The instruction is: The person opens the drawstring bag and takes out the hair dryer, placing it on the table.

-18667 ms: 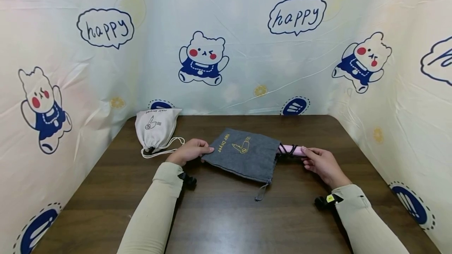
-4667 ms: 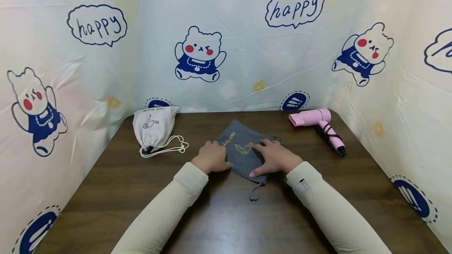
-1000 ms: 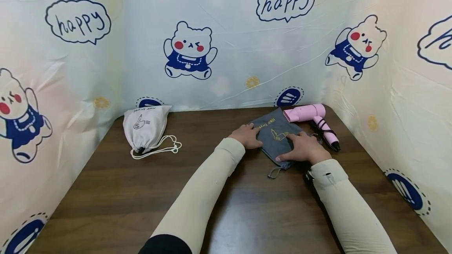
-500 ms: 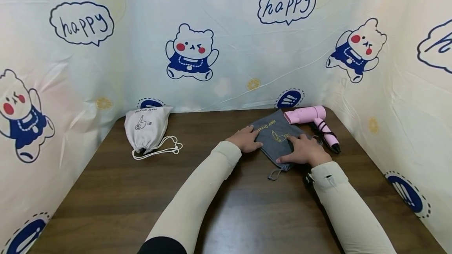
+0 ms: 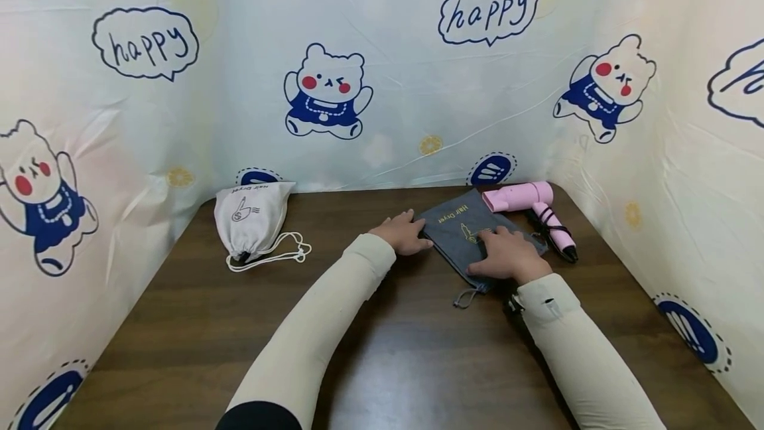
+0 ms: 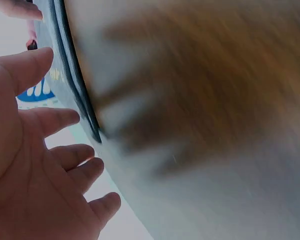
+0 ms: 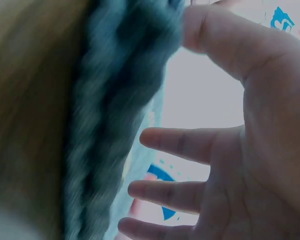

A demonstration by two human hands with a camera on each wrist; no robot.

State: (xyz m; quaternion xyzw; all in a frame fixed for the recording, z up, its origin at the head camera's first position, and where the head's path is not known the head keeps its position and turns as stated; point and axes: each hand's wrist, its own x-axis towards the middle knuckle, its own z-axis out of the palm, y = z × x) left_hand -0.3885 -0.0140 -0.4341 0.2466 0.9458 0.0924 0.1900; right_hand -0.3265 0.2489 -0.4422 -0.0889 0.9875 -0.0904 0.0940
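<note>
A dark grey drawstring pouch [image 5: 455, 237] with yellow "Hair Dryer" lettering lies flat at the back right of the table. My left hand [image 5: 401, 233] is just beyond its left edge; in the left wrist view that palm [image 6: 30, 165] shows spread, bent-free fingers apart from the cloth. Over the pouch's right part is my right hand [image 5: 507, 256], fingers extended. Its thumb [image 7: 215, 35] is right at the gathered edge in the right wrist view. Against the pouch's far right side lies a pink hair dryer [image 5: 519, 196], black cord wound round its handle.
A white drawstring pouch [image 5: 251, 224] printed "Hair Dryer" sits at the back left, its white cord [image 5: 292, 254] trailing on the wood. Printed curtains [image 5: 394, 52] enclose the brown table [image 5: 179, 337] at the back and sides.
Earlier, the dryer's handle stuck out of the grey pouch; later it lay out at back right. The pouch slid right to beside it. Just now both hands have drawn slightly left.
</note>
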